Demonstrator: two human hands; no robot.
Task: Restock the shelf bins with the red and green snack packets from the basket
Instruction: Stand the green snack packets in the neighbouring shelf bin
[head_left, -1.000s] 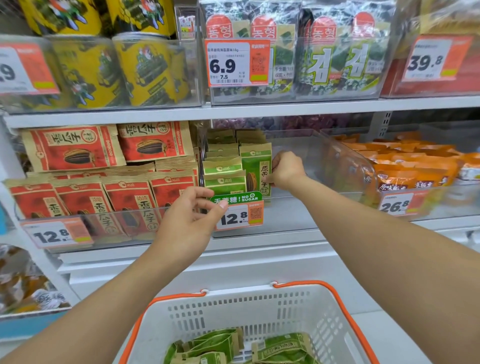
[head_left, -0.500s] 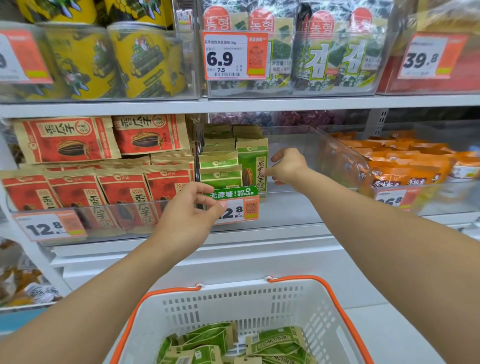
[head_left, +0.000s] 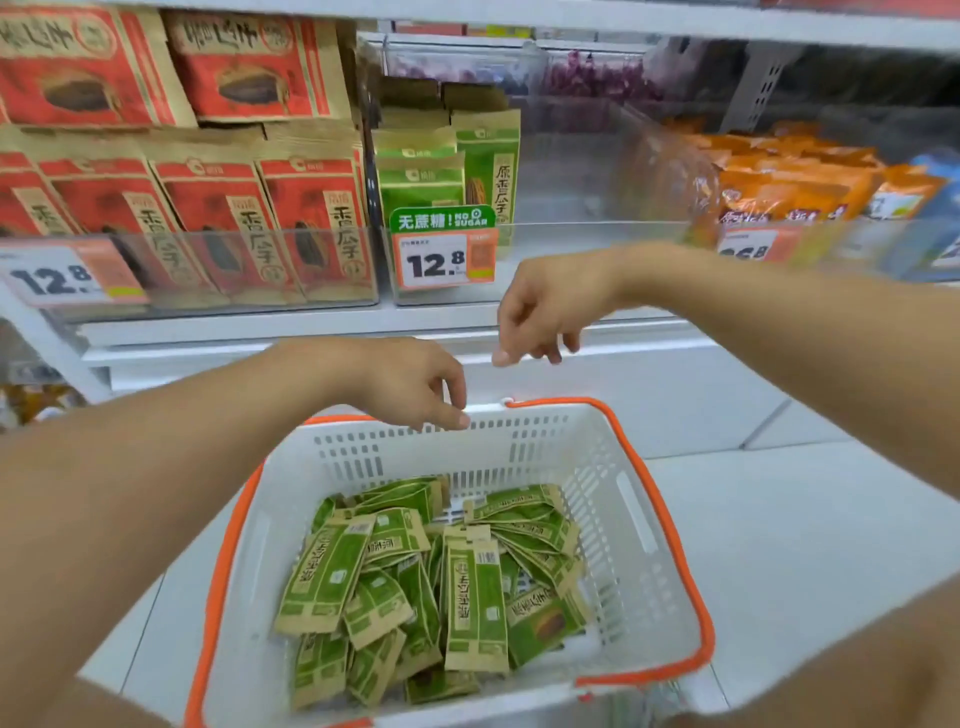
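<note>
A white basket (head_left: 631, 525) with an orange rim sits low in front of me and holds several green snack packets (head_left: 475, 608) lying loose. My left hand (head_left: 410, 382) hovers over the basket's far rim, fingers hanging loosely, holding nothing. My right hand (head_left: 545, 306) hangs a little higher and to the right, in front of the shelf edge, also holding nothing. On the shelf, a clear bin (head_left: 571, 260) holds a few upright green packets (head_left: 485, 161) at its left end. The clear bin to its left is packed with red packets (head_left: 218, 208).
Price tags marked 12.8 hang on the green bin (head_left: 444, 260) and the red bin (head_left: 57, 278). Orange snack bags (head_left: 800, 182) fill the bin to the right. White shelf base and pale floor lie behind and beside the basket.
Both hands have come away from the green bin and dropped toward the basket. The view has tilted down, showing more of the basket.
</note>
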